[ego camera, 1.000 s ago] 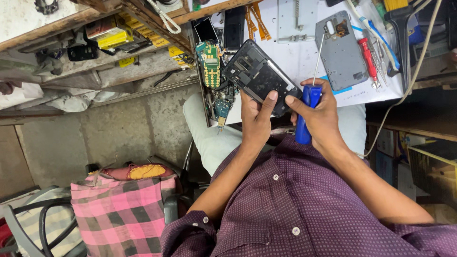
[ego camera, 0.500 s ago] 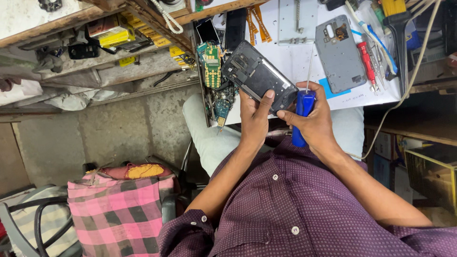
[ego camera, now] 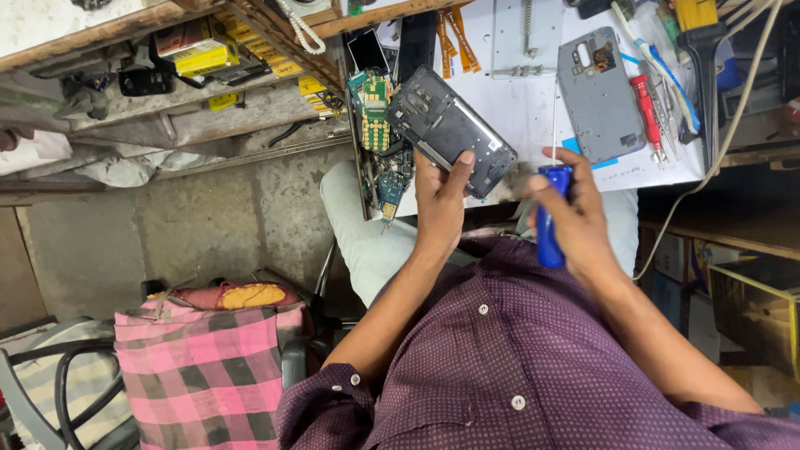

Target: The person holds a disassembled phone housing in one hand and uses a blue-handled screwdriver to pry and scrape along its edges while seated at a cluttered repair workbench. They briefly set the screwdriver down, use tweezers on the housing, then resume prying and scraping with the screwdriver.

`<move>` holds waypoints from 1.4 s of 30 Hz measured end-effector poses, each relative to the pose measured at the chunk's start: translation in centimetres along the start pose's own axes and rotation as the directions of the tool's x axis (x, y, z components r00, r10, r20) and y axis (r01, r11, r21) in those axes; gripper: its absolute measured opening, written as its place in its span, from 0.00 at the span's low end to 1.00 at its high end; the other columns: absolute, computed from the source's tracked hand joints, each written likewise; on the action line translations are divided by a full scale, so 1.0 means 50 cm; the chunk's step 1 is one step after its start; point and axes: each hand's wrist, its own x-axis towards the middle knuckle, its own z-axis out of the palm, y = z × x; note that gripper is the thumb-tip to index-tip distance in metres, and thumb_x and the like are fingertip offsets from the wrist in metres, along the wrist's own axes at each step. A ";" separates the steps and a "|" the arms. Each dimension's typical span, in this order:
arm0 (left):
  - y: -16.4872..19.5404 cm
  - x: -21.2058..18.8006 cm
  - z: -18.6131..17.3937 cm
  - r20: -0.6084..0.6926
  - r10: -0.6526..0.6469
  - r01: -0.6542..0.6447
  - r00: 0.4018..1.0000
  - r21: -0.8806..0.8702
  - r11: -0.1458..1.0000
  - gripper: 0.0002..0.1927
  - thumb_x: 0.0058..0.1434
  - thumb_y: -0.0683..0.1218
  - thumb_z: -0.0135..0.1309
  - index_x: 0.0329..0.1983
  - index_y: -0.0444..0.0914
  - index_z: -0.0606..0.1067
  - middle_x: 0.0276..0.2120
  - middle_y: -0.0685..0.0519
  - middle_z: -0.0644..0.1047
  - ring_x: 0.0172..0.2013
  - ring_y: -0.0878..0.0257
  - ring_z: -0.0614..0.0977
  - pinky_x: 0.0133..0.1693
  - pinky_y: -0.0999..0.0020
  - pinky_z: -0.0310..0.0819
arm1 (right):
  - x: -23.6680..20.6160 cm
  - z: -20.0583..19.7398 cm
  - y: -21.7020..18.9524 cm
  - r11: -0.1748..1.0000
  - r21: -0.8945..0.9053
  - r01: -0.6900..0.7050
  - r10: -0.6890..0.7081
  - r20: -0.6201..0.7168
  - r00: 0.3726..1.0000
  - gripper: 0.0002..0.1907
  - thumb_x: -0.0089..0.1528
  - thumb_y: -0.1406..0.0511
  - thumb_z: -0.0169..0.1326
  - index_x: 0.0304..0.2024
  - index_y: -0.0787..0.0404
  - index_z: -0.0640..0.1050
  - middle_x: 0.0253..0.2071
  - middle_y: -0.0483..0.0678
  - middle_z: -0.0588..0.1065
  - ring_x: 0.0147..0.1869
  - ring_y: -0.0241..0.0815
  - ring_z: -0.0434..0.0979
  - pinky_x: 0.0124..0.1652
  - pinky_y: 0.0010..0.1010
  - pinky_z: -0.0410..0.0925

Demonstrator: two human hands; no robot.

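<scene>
Two hands, left (ego camera: pixel 440 204) gripping one opened phone (ego camera: pixel 450 133), right (ego camera: pixel 575 212) one blue screwdriver (ego camera: pixel 548 225)

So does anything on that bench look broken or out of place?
Yes: the phone in the left hand has its back off, insides showing. Its grey back cover lies apart on the white bench top, and bare green circuit boards sit loose by the bench's edge.

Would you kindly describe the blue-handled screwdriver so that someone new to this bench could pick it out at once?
Start at the white worktop strewn with phone parts. At its near edge the right hand grips the blue-handled screwdriver, its thin shaft pointing up over the worktop, beside the opened dark phone in the left hand. The red-handled screwdriver lies flat and unheld beside the grey back cover.
</scene>
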 end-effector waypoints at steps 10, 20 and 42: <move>-0.023 0.020 -0.027 -0.012 -0.006 0.006 1.000 -0.050 0.999 0.23 0.70 0.41 0.56 0.64 0.33 0.62 0.52 0.51 0.72 0.52 0.67 0.73 0.57 0.68 0.69 | -0.074 -0.079 -0.019 0.947 -0.276 -0.166 0.196 0.085 0.977 0.20 0.68 0.62 0.45 0.62 0.59 0.72 0.35 0.47 0.74 0.29 0.36 0.74 0.29 0.27 0.68; -0.024 0.030 -0.033 0.030 -0.072 0.077 0.997 -0.241 0.967 0.27 0.71 0.37 0.53 0.70 0.40 0.60 0.57 0.54 0.71 0.57 0.66 0.72 0.62 0.66 0.65 | -0.095 -0.062 -0.028 0.618 -0.785 -0.043 0.138 0.055 0.989 0.25 0.64 0.55 0.50 0.62 0.54 0.72 0.25 0.58 0.76 0.30 0.53 0.80 0.36 0.43 0.69; -0.041 0.019 -0.026 0.017 -0.030 0.032 0.999 -0.192 0.981 0.25 0.72 0.39 0.53 0.70 0.38 0.60 0.59 0.53 0.70 0.59 0.65 0.70 0.64 0.65 0.63 | -0.090 -0.060 0.007 0.677 -0.733 -0.064 0.124 0.027 0.992 0.21 0.66 0.56 0.51 0.59 0.57 0.74 0.21 0.52 0.73 0.25 0.45 0.76 0.30 0.38 0.68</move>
